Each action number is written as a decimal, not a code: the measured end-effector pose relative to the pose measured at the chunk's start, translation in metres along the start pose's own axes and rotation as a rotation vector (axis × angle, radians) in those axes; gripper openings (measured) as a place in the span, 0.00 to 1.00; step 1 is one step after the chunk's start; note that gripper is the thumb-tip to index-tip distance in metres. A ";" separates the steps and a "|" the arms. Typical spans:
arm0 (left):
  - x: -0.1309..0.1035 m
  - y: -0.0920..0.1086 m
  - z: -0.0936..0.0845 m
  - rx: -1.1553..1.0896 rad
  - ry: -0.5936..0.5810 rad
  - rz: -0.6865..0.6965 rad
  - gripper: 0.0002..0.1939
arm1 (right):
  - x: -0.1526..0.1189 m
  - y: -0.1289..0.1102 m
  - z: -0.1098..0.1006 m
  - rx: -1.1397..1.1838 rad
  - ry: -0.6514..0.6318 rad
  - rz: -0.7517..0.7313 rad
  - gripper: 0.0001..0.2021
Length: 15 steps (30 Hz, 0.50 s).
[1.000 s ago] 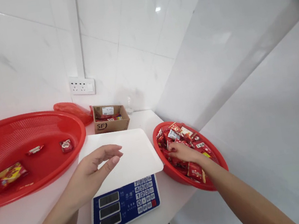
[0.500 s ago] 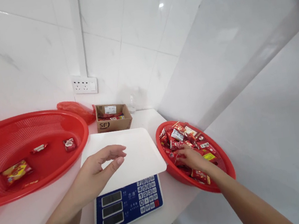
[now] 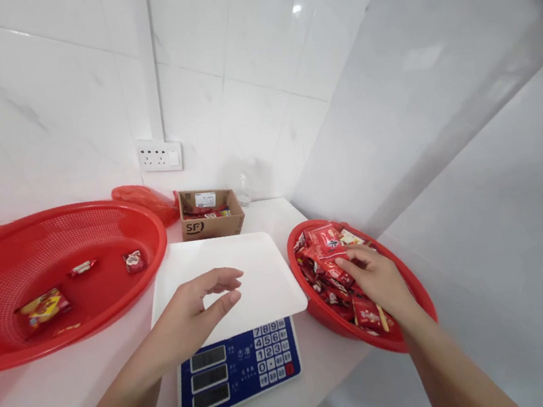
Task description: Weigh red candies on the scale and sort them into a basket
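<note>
My left hand [image 3: 209, 300] hovers above the white weighing tray [image 3: 265, 265] of a blue digital scale [image 3: 244, 369]. Its fingers curve with a gap to the thumb, and nothing is between them. Over the right red basket [image 3: 418, 291], my right hand [image 3: 380, 279] pinches a red snack packet [image 3: 327, 239] by its edge. The packet lies over a heap of other small wrapped snacks [image 3: 337, 295] in that basket. My fingers partly cover the packet's right side.
A larger red basket [image 3: 159, 246] at left holds a few snacks, including a yellow packet [image 3: 44, 308]. Behind the scale stand an SF cardboard box [image 3: 219, 226] with packets and a red plastic bag [image 3: 144, 200]. The wall socket [image 3: 160, 156] is above.
My right hand has risen from among the snacks, and a red packet now shows at its fingertips. My left hand stays over the tray; the view has shifted slightly.
</note>
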<state>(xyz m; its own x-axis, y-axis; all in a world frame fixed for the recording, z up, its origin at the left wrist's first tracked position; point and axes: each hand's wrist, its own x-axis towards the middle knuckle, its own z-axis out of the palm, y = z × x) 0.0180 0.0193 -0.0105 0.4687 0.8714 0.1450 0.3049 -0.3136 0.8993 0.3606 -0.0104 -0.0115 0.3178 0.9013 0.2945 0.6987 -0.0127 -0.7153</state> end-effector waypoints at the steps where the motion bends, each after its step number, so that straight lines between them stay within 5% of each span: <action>1: 0.000 0.000 0.001 -0.006 -0.014 -0.001 0.16 | -0.003 -0.008 0.004 0.072 -0.003 0.003 0.10; 8: -0.001 -0.001 0.017 -0.232 -0.090 0.022 0.29 | -0.036 -0.055 0.071 0.602 -0.227 -0.020 0.12; 15: 0.003 -0.005 0.021 -0.592 0.031 0.090 0.19 | -0.056 -0.082 0.105 0.922 -0.373 -0.024 0.08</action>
<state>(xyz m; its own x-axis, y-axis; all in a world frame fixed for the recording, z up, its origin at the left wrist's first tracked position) 0.0358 0.0153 -0.0230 0.4440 0.8646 0.2351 -0.2528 -0.1309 0.9586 0.2186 -0.0143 -0.0361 -0.0221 0.9774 0.2102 -0.1199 0.2062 -0.9711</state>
